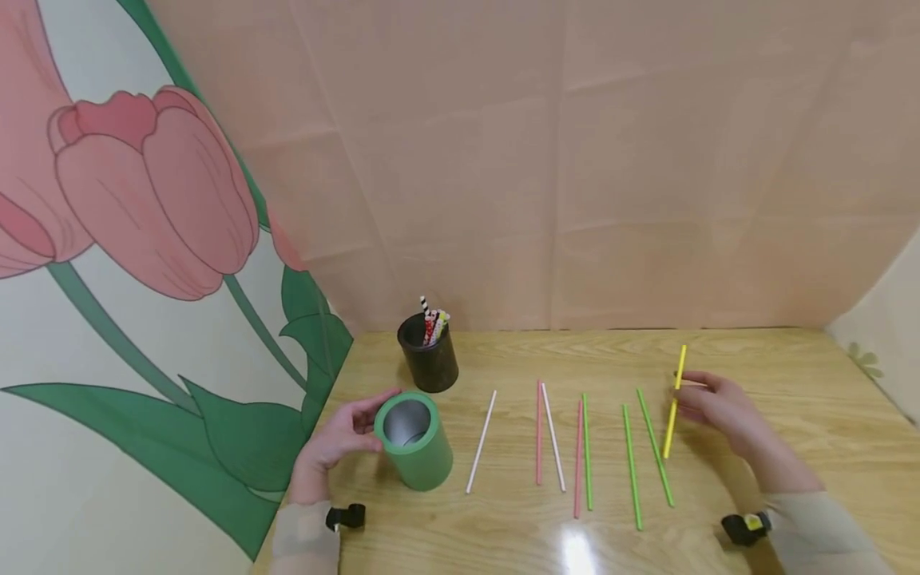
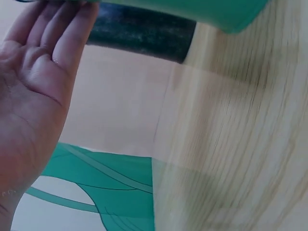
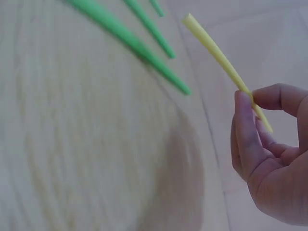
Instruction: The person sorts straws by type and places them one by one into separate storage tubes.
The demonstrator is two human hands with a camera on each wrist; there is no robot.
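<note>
A yellow straw [image 1: 674, 403] is pinched between the thumb and fingertips of my right hand [image 1: 722, 406], raised above the table at the right; its hollow end shows in the right wrist view. My left hand [image 1: 341, 435] holds the left side of an upright green cup [image 1: 422, 459], thumb in front and fingers behind. The cup has a thick rim and a silvery inside with no straw visible in it. Between the hands lie white straws [image 1: 480, 442], pink straws [image 1: 539, 435] and green straws [image 1: 632, 467], set apart in a loose row.
Behind the green cup stands a black cup [image 1: 434, 363] with several patterned straws [image 1: 434, 323] in it. A pinkish cloth [image 1: 561, 200] hangs along the table's back edge. On the left is a wall with painted tulips [image 1: 151, 192].
</note>
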